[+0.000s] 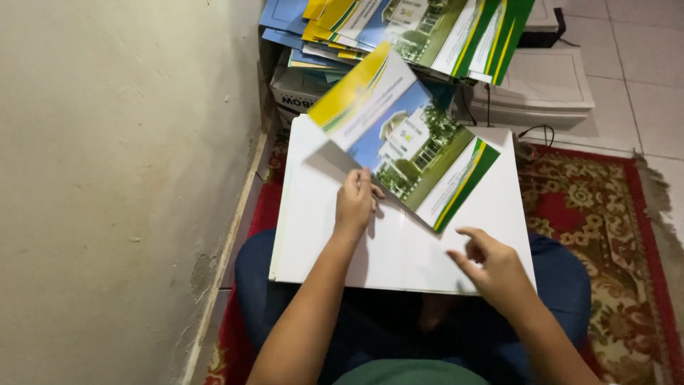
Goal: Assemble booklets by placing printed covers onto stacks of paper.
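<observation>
Printed folder flap, left hand pinching

We see a red patterned rug, a pale wall, and stacked printed covers ahead.

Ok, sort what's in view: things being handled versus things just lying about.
Being handled:
- printed flap, held by left hand
- white sheet on the lap, right hand above it

Lying about:
- stack of printed folders
- cardboard box
- patterned rug
- cable
</observation>
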